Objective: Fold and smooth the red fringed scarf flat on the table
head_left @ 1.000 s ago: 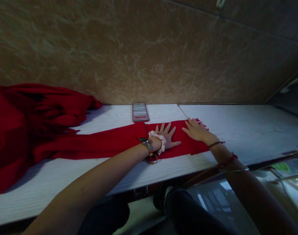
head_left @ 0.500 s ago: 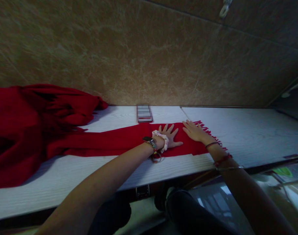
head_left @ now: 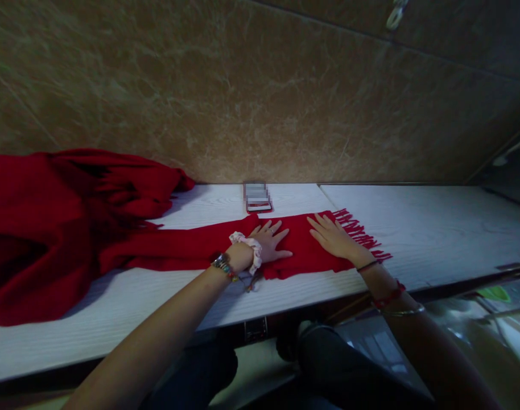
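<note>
A long red scarf (head_left: 192,247) lies lengthwise on a white wood-grain tabletop, its fringe spread at the right end. My left hand (head_left: 271,244) rests flat on the scarf's middle part, fingers spread, with a scrunchie, a watch and a beaded bracelet around the wrist. Near the fringed end my right hand (head_left: 330,236) also presses flat on the cloth, its fingers stretched out. Beneath both palms the fabric is hidden. To the left the scarf runs into a loose, bunched heap of red cloth (head_left: 33,228).
Beyond the scarf, a small flat object (head_left: 257,197) with a blurred-out face lies near the brown marbled wall (head_left: 243,102). The white tabletop (head_left: 422,233) extends right, its front edge running just before my legs. A glass surface (head_left: 383,347) shows at lower right.
My left hand has slid left along the scarf, away from the right hand. My right hand has shifted slightly left, and more of the fringe shows.
</note>
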A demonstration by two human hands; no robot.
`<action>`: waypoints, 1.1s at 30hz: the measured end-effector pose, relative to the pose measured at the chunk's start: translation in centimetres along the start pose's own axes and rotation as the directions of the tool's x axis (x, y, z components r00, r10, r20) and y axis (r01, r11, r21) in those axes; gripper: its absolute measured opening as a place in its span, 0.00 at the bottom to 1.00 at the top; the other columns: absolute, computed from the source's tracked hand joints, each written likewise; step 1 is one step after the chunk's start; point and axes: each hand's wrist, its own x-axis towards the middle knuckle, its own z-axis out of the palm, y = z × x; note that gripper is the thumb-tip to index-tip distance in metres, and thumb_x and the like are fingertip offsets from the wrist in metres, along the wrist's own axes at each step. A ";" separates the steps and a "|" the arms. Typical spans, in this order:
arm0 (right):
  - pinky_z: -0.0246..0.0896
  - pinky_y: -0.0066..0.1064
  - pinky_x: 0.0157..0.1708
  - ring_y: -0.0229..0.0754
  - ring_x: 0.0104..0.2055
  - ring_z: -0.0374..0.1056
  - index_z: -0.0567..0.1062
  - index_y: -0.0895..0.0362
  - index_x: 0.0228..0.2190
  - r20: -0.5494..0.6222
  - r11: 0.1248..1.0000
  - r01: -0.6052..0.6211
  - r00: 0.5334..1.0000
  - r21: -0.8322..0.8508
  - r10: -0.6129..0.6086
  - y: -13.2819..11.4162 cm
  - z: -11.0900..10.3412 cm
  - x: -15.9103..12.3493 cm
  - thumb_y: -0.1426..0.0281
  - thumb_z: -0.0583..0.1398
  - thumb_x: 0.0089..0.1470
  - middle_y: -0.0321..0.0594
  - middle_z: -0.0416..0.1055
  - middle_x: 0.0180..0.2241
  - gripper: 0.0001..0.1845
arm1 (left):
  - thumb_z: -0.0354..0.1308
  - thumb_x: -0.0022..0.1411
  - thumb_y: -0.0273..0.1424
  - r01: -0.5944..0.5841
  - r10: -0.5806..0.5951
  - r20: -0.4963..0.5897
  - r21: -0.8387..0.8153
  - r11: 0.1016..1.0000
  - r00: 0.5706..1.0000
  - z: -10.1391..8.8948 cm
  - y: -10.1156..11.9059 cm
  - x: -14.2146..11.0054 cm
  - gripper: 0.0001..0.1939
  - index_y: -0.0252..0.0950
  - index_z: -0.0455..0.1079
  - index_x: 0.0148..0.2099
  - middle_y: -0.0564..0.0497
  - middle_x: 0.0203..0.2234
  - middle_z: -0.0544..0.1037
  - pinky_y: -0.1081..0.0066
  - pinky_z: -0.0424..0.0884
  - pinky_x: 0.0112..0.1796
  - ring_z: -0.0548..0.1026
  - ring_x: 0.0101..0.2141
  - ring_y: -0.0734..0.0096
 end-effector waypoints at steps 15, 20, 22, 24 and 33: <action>0.40 0.51 0.55 0.50 0.62 0.38 0.50 0.57 0.58 0.037 0.993 -0.111 0.993 0.040 0.110 4.2 0.4 -0.6 0.58 0.37 0.57 0.45 0.44 0.61 0.30 | 0.49 0.46 0.58 0.086 -0.078 0.137 -0.057 0.995 0.987 -0.9 -1.3 -2.5 0.48 0.49 0.32 0.63 0.48 0.62 0.34 0.34 0.41 0.47 0.34 0.58 0.41; 0.41 0.51 0.55 0.50 0.61 0.39 0.50 0.57 0.58 0.042 0.993 -0.116 0.993 0.030 0.114 4.2 0.4 -0.5 0.59 0.38 0.57 0.45 0.44 0.61 0.30 | 0.57 0.40 0.54 0.090 -0.086 0.168 -0.017 0.996 0.982 -0.7 -3.1 -3.5 0.55 0.51 0.29 0.62 0.46 0.62 0.29 0.35 0.44 0.47 0.35 0.58 0.36; 0.41 0.51 0.55 0.50 0.62 0.39 0.50 0.57 0.58 0.047 0.992 -0.122 0.992 0.023 0.120 4.1 0.3 -0.5 0.59 0.38 0.57 0.45 0.44 0.61 0.30 | 0.59 0.42 0.50 0.066 -0.064 0.136 -0.008 0.998 0.989 -0.9 -3.4 -3.9 0.53 0.49 0.31 0.63 0.44 0.62 0.34 0.40 0.50 0.48 0.39 0.57 0.36; 0.41 0.51 0.55 0.50 0.62 0.39 0.51 0.57 0.58 0.046 0.992 -0.128 0.991 0.019 0.127 4.1 0.2 -0.5 0.59 0.38 0.57 0.45 0.44 0.61 0.30 | 0.58 0.46 0.42 -0.009 0.010 0.087 -0.004 1.000 0.996 -1.4 -3.5 -4.2 0.47 0.45 0.37 0.63 0.42 0.60 0.43 0.50 0.56 0.49 0.50 0.56 0.44; 0.43 0.51 0.54 0.51 0.61 0.42 0.52 0.58 0.57 0.025 0.992 -0.120 0.992 0.031 0.120 4.4 0.4 -0.2 0.58 0.39 0.57 0.46 0.46 0.60 0.30 | 0.48 0.47 0.18 -0.110 0.078 0.178 0.178 0.978 0.981 -4.4 -3.3 -6.7 0.25 0.39 0.62 0.48 0.47 0.42 0.69 0.67 0.67 0.38 0.70 0.40 0.63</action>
